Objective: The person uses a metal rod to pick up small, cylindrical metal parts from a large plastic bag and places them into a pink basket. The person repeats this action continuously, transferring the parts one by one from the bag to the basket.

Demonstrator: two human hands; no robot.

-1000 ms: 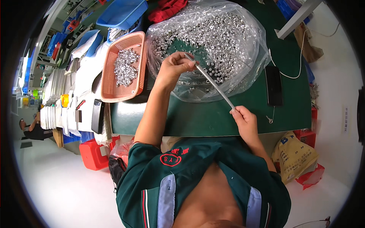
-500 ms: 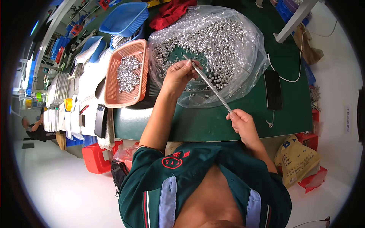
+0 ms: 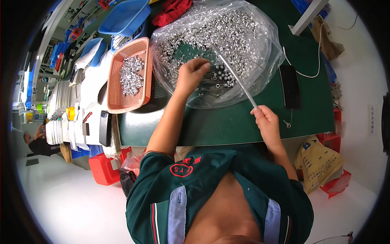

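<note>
Rod [image 3: 237, 80] is what I'm working with: a thin metal one, slanting from my right hand [image 3: 266, 122] up and away into the clear bag [image 3: 260, 36] of small silver nuts [image 3: 227, 28]. My right grip is clenched around the rod's near end, just off the bag's near edge, over the green bench [image 3: 227, 126]. My left hand [image 3: 191, 75] sits at the rod's far end, inside the bag mouth, fingers pinched together among the nuts; I cannot tell whether it has one in its grip. Left of that grip, an orange basket [image 3: 118, 103] holds a heap of silver parts, with a blue basket [image 3: 122, 18] beyond it. Right of my right grip, a black phone [image 3: 291, 86] lies flat on the bench with a white cable [image 3: 300, 73] running to it.
</note>
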